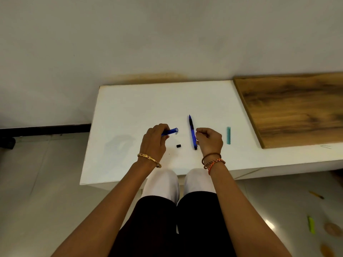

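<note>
grasps blue tube [171, 131] in left grip [155, 140], mouth aimed right toward blue pen [192, 132] lying lengthwise away on surface [130, 108], just beside curled right grip [208, 140]; cannot tell whether clenched empty or pinching something

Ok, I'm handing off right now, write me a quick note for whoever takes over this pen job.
Left hand grips the blue tube, open end pointing right.
Right hand is curled beside the blue pen, nothing visible in it.
The blue pen lies flat on the table; the small black piece lies between the hands; the teal stick lies further right.
Done: the parts lie separate.
Left: probably fitting the loose parts together.
</note>
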